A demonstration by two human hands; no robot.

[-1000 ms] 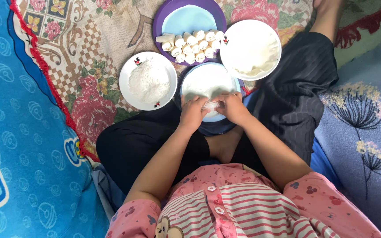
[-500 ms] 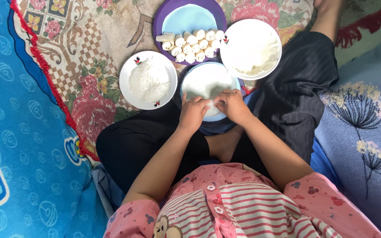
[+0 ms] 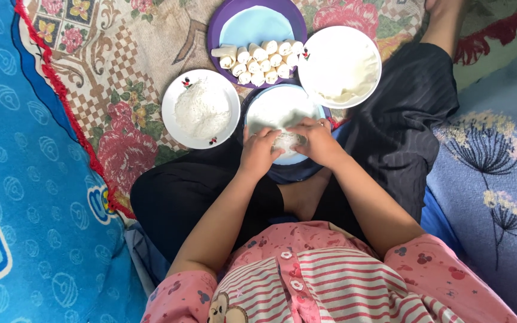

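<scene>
Two hands, the left hand (image 3: 259, 151) and right hand (image 3: 316, 141), press fingers together on a thin white wrapper (image 3: 279, 113) lying on the light-blue plate (image 3: 294, 158) at the floral mat's (image 3: 121, 72) near edge, between a coconut plate (image 3: 200, 108) and a purple tray of rolls (image 3: 264, 57).

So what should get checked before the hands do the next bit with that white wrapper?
1. Both hands on the wrapper: left hand and right hand rest on the white wrapper - ok.
2. Wrapper lies on its blue plate - ok.
3. Filling under the fingers - cannot tell, mostly hidden.
4. Plate of white shreds close by the left hand - ok.
5. Finished rolls stacked on the purple plate, apart from the hands - ok.
</scene>
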